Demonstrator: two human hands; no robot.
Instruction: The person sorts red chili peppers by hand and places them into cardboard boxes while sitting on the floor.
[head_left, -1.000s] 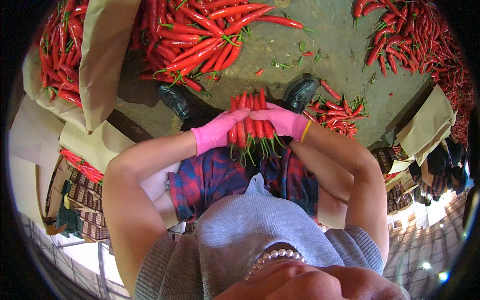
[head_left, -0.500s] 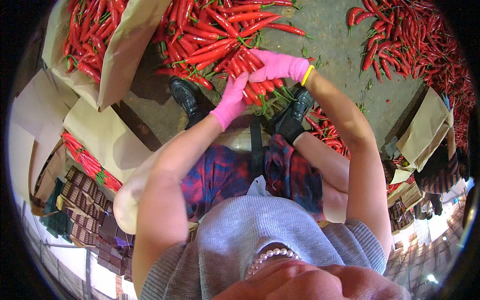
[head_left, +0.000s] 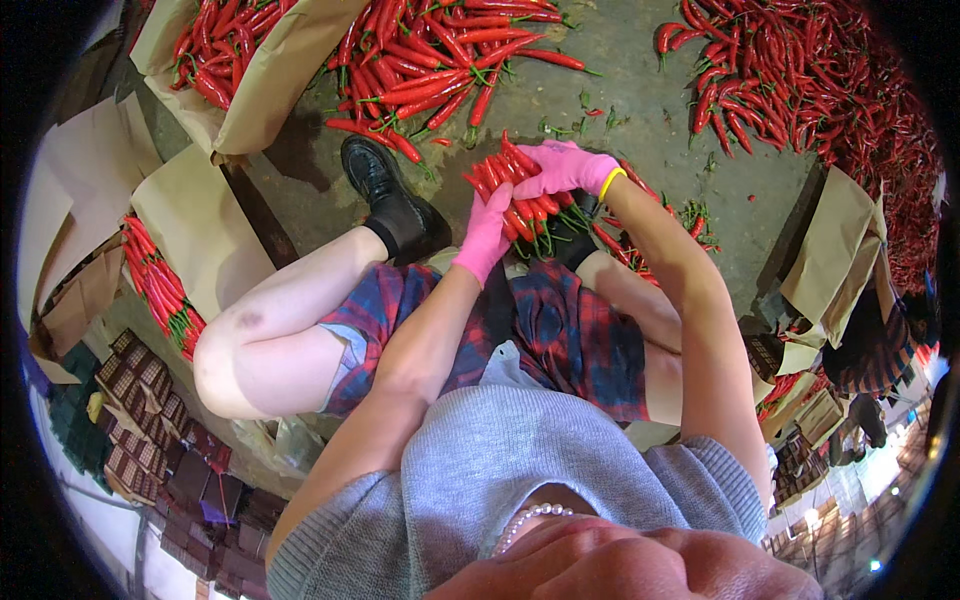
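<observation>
Both my hands wear pink gloves and are closed around one bunch of red chili peppers (head_left: pixel 492 176), above the floor between my feet. My left hand (head_left: pixel 487 232) grips the bunch's near left side. Over its far right side lies my right hand (head_left: pixel 566 168), a yellow band at its wrist. The green stems of the bunch point toward me, and the tips point away. Beyond my hands, a loose pile of red chili peppers (head_left: pixel 425 62) lies on the floor.
A paper-lined box (head_left: pixel 285 75) of peppers stands at the far left. Nearer left, peppers lie aligned in another box (head_left: pixel 158 290). A large pepper heap (head_left: pixel 790 85) spreads at the far right. Some peppers (head_left: pixel 612 245) lie by my right shoe. Stacked crates (head_left: pixel 140 420) stand at lower left.
My hands have drawn the bunch off the pile's near edge toward me. My left leg now shows farther out to the left, and the view has shifted slightly.
</observation>
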